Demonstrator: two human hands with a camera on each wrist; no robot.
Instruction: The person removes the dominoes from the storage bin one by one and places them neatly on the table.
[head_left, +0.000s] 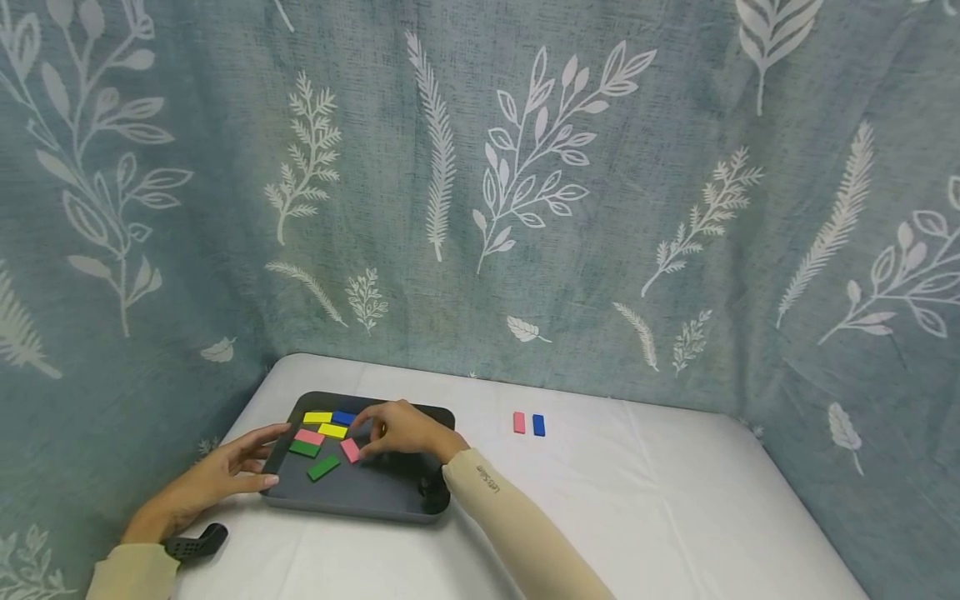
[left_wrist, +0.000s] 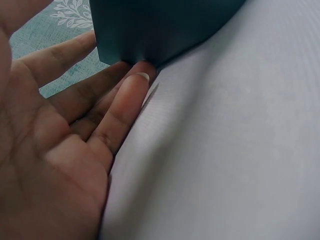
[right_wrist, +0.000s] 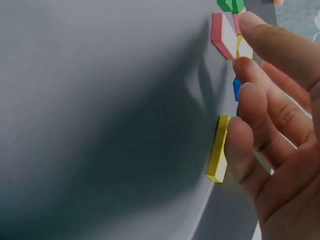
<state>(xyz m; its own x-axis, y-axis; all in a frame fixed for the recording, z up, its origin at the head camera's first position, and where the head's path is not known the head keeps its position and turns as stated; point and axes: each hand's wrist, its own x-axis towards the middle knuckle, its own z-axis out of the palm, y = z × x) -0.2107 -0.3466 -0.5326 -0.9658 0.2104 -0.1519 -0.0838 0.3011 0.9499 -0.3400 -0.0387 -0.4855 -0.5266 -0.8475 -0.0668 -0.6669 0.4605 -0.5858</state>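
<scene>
A dark grey tray (head_left: 360,498) holds several small coloured blocks at its left. My right hand (head_left: 405,429) is over the tray with thumb and fingers apart. Its thumb tip is right at the edge of a pink block (head_left: 350,451), also seen in the right wrist view as a pink block (right_wrist: 223,35). Near the little finger is a yellow block (right_wrist: 218,150) by the tray wall. My left hand (head_left: 217,475) has its fairly straight fingers against the outside of the tray's left wall, with the thumb by the front left corner.
In the tray lie yellow blocks (head_left: 332,431), a blue block (head_left: 343,418), another pink block (head_left: 310,437) and green blocks (head_left: 323,467). On the white-covered table (head_left: 600,500), right of the tray, are a pink block (head_left: 519,422) and a blue block (head_left: 538,425). A leaf-patterned curtain (head_left: 450,208) stands behind.
</scene>
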